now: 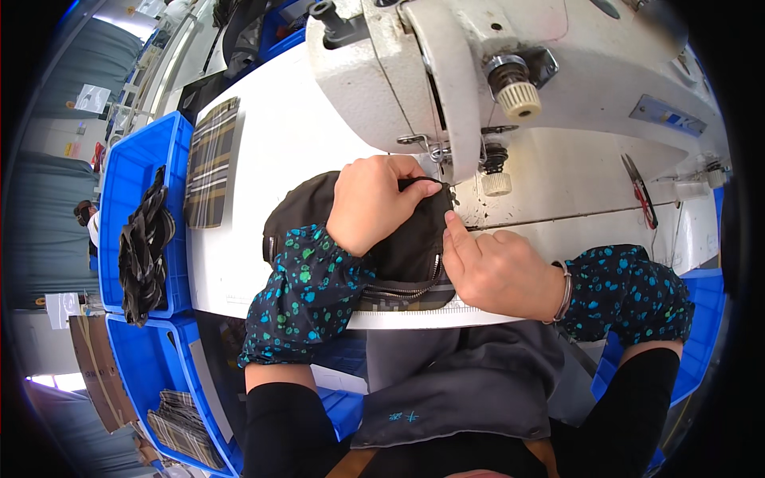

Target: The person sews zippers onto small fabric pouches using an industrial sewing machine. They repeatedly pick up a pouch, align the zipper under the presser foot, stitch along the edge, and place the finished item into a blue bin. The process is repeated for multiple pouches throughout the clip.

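A dark brown fabric piece (pixel 394 231) with a curved zipper (pixel 418 287) along its lower right and plaid cloth at its bottom lies under the white sewing machine (pixel 374 72). My left hand (pixel 374 203) pinches its top edge between thumb and curled fingers, just below the presser foot area. My right hand (pixel 498 275) is at the piece's right edge, index fingertip touching it, the other fingers curled; its thumb is mostly hidden. The needle tip is hidden or too small to make out.
Scissors (pixel 641 191) lie right on the white table (pixel 287 119). A folded plaid piece (pixel 209 163) lies left. Blue bins (pixel 119 199) hold dark strips (pixel 147 247) and plaid cloth (pixel 183 426); another bin (pixel 701 334) sits lower right. A person (pixel 89 227) is at the far left.
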